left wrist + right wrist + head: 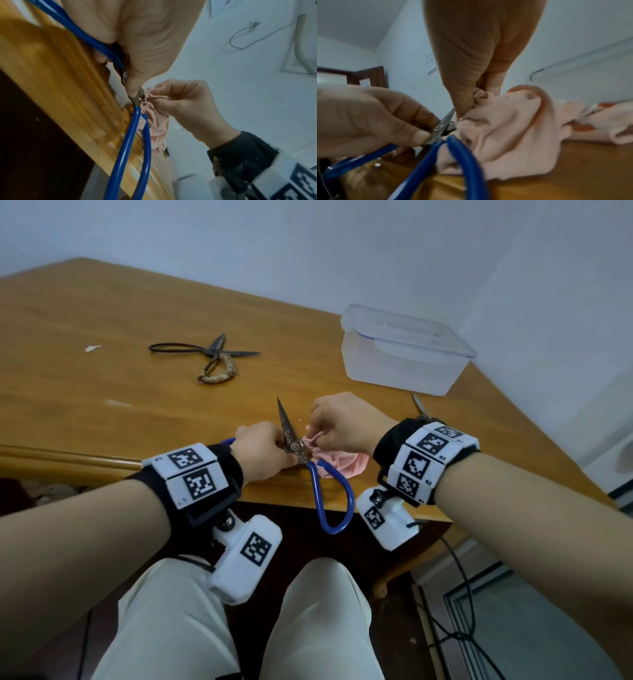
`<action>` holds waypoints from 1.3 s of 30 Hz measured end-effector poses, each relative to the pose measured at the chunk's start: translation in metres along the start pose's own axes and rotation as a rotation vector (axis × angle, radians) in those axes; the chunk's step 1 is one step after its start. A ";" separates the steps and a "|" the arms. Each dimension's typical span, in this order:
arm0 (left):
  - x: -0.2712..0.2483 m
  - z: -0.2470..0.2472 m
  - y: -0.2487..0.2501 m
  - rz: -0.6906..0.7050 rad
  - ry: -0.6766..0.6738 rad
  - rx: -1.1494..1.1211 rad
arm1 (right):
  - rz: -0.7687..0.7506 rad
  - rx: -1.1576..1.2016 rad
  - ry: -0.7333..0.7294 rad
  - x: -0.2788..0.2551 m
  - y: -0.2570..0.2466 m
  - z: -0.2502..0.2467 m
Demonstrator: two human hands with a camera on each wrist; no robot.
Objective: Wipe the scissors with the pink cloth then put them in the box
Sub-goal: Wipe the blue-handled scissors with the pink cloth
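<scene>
The blue-handled scissors are lying over the near edge of the wooden table, their rusty blades pointing away from the person and one blue loop hanging out past the table edge toward the person's knees. The left hand is gripping them at the pivot, thumb and fingers curled round the metal just beside the screw, with the other blue loop running back under its palm, as the left wrist view shows. The right hand is pinching a bunched fold of the pink cloth between thumb and fingertips and is pressing that fold against the scissors right at the pivot, on the side away from the left hand. The two hands are sitting close together, nearly touching, with only the blades between them. The rest of the cloth is trailing on the table just beside the scissors, under the right wrist.

Beyond the scissors and to the right, well apart from them, the clear plastic box is standing near the far table edge with its lid resting on top. Beyond the scissors to the left, a second pair of dark old scissors is lying half open on the table, one handle wrapped in pale cord. Farther left of those a small white scrap is lying on the wood.
</scene>
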State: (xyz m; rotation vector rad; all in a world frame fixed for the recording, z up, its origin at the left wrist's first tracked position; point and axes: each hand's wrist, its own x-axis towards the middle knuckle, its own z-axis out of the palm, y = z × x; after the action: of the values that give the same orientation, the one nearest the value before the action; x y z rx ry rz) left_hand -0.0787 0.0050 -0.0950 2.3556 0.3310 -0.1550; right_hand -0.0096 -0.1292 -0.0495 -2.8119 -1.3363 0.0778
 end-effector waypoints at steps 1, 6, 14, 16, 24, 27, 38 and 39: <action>0.000 0.000 0.000 -0.001 0.000 0.002 | 0.014 0.005 -0.001 0.001 0.004 0.000; -0.001 -0.001 0.005 -0.007 0.010 0.045 | 0.077 -0.006 -0.002 0.005 0.017 -0.003; -0.002 -0.002 0.006 -0.030 -0.004 0.033 | 0.125 -0.111 0.015 0.007 0.030 -0.003; -0.002 -0.002 0.006 -0.027 -0.009 0.027 | 0.152 -0.134 0.008 0.009 0.034 0.001; -0.005 -0.004 0.006 -0.025 -0.023 0.008 | 0.315 0.070 0.048 0.007 0.051 -0.017; -0.004 -0.004 0.008 -0.042 -0.019 -0.005 | 0.407 0.443 0.147 0.006 0.049 -0.035; -0.003 -0.004 0.008 -0.068 -0.008 -0.015 | 0.420 0.138 0.039 -0.002 0.052 -0.043; -0.003 -0.004 0.008 -0.067 -0.007 -0.012 | 0.428 0.096 -0.013 -0.002 0.050 -0.038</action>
State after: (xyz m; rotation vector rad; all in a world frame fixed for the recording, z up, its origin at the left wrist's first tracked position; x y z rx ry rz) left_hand -0.0792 0.0016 -0.0863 2.3324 0.4068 -0.1929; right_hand 0.0296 -0.1623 -0.0134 -2.9615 -0.6897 0.1632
